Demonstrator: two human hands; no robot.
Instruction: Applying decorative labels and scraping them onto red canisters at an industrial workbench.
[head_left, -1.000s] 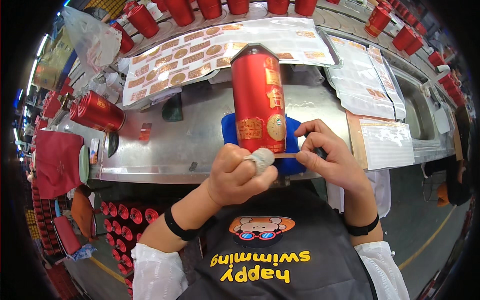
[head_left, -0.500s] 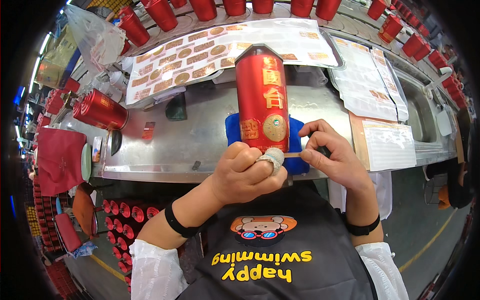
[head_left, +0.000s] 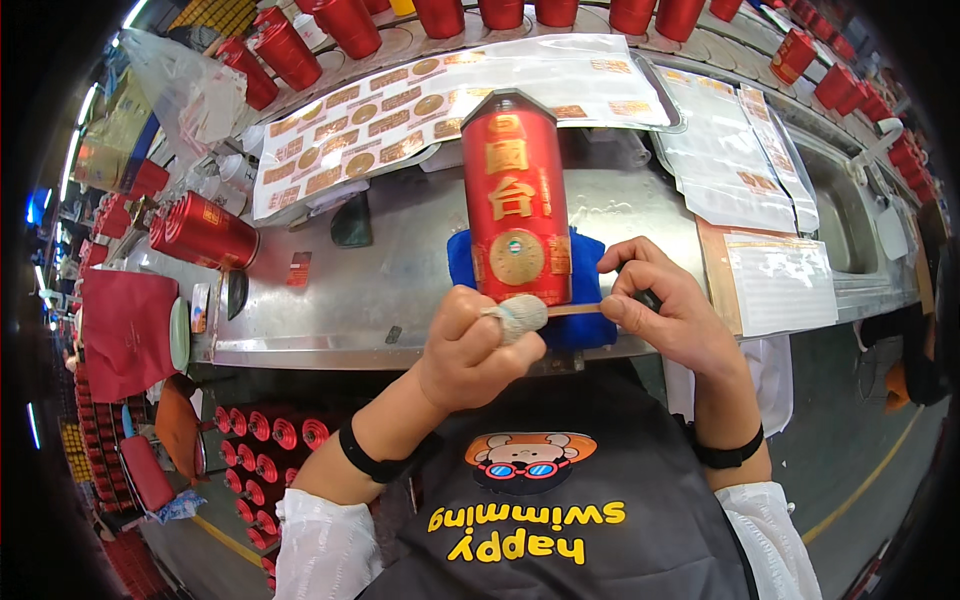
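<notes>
A red bottle (head_left: 512,190) with gold lettering and a round gold emblem rests on a blue cloth (head_left: 590,262), its dark-rimmed end pointing away from me. Against its near end is my left hand (head_left: 474,345), fingers curled closed, with a pale fabric cover (head_left: 522,314) on one digit pressing at the bottle's edge. A thin gold-brown strip (head_left: 572,310) runs along that edge from the covered digit toward the right. My right hand (head_left: 665,310) pinches the strip's free end between thumb and forefinger. The undersides of the left fingers are hidden.
Beyond the bottle lie sheets of gold stickers (head_left: 375,125), and more sheets (head_left: 715,150) to the right. Red bottles (head_left: 208,232) lie at the left; red containers (head_left: 347,25) line the conveyor (head_left: 400,40). A sink (head_left: 845,225) is at right. Racked red bottles (head_left: 262,465) stand below left.
The bottle has turned, its lettering and round emblem shifting left. My left hand has moved slightly left along the edge, and more of the strip shows. The right hand keeps its pinch.
</notes>
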